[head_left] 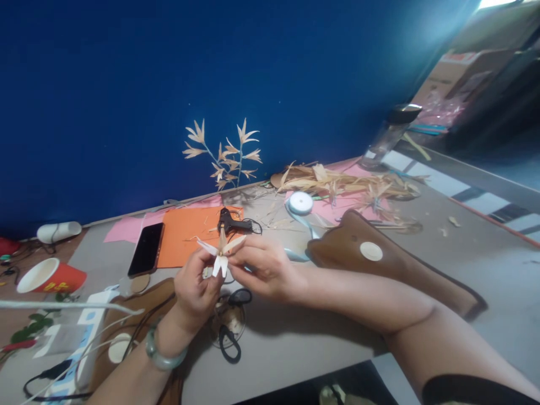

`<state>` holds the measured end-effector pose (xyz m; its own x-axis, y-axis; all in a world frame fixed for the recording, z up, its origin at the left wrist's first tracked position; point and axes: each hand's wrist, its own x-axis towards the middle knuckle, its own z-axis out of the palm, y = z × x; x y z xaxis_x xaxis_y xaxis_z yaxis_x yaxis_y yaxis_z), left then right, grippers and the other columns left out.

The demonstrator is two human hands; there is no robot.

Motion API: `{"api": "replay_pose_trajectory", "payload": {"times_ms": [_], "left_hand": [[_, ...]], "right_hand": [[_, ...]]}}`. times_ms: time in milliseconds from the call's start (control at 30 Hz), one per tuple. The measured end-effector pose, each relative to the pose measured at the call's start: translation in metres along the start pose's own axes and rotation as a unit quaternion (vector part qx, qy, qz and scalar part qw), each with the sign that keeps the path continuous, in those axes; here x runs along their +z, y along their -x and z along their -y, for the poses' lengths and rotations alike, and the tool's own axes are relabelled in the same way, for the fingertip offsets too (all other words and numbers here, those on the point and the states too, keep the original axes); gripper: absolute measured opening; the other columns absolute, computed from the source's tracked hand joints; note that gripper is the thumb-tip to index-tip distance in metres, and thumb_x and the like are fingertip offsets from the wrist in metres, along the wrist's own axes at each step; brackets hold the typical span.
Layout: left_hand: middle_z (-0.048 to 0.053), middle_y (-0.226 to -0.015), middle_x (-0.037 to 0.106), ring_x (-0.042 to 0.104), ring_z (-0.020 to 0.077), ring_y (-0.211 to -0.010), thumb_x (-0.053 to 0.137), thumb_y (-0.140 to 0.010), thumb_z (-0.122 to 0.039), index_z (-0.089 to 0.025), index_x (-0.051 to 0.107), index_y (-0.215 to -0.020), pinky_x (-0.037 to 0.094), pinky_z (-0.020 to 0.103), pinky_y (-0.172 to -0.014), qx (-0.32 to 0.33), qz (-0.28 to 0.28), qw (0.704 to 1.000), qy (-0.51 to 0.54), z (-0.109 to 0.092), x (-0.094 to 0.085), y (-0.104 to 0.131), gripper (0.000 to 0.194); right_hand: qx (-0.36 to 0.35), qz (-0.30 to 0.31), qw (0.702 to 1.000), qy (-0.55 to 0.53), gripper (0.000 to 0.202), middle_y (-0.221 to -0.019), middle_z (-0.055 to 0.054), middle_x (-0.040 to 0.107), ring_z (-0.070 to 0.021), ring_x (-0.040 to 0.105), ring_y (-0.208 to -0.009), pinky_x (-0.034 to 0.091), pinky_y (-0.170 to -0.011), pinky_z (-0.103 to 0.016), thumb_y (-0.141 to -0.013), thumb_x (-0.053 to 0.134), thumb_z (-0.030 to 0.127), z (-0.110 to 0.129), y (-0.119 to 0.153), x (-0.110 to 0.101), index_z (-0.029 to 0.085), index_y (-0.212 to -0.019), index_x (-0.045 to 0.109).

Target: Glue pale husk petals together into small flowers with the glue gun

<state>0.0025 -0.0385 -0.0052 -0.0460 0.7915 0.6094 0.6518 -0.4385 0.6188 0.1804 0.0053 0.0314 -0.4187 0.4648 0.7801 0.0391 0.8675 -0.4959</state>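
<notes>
Containers: near the left edge of the tabletop (498, 259), we found a red-and-white paper cup (67, 277) on its side, contents not determinable. A white cup (63, 231) also lay on its side, toward the back left corner. Toward the back right corner stood a clear jar (377, 147) with a dark top; blur kept us from reading its inside. Black-handled scissors (230, 344) lay across a round see-through item (234, 323), possibly a dish; we could not identify any contents.

Hands: our left hand (196, 286) came in from the lower left, a pale bracelet (163, 358) at its wrist; our right hand (270, 271) reached in from the lower right, forearm slanted across the tabletop. The fingers of both hands were pinched on a pale star-shaped flower (220, 265), petals spread. We held it above the tabletop, just in front of the near edge of an orange sheet (179, 242).
</notes>
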Motion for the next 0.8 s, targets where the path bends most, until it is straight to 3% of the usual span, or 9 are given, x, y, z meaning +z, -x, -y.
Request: {"api": "replay_pose_trajectory", "payload": {"times_ms": [267,533,800], "left_hand": [[0.0,-0.072,0.066,0.06,0.0133,-0.061,0.061,-0.083,-0.027,-0.02,0.06,-0.089,0.045,0.022,-0.06,-0.051,0.0,0.998,0.033,-0.006,0.002,-0.002,0.009],[0.0,-0.071,0.067,0.06,0.0124,-0.057,0.061,-0.084,-0.031,-0.018,0.061,-0.088,0.045,0.021,-0.056,-0.097,0.009,0.992,0.081,-0.005,0.006,-0.01,0.013],[0.001,-0.073,0.068,0.061,0.0108,-0.057,0.058,-0.085,-0.029,-0.016,0.061,-0.09,0.048,0.02,-0.055,-0.028,-0.004,0.999,0.018,-0.001,0.006,-0.01,0.014]], "right_hand": [[0.027,-0.009,0.999,-0.044,0.01,-0.077,-0.007,0.065,-0.0142,0.061,-0.074,0.051,-0.068,-0.026,-0.086,0.056,0.013,-0.003,0.001,0.004,0.016,-0.077,0.061],[0.194,-0.022,0.974,-0.118,0.009,-0.075,-0.004,0.065,-0.011,0.057,-0.066,0.046,-0.061,-0.023,-0.079,0.064,0.017,-0.012,-0.003,0.009,0.014,-0.071,0.06],[0.207,-0.036,0.965,-0.159,0.003,-0.082,-0.005,0.068,-0.0122,0.062,-0.073,0.049,-0.067,-0.025,-0.08,0.065,0.017,-0.011,-0.005,0.01,0.014,-0.08,0.066]]}}
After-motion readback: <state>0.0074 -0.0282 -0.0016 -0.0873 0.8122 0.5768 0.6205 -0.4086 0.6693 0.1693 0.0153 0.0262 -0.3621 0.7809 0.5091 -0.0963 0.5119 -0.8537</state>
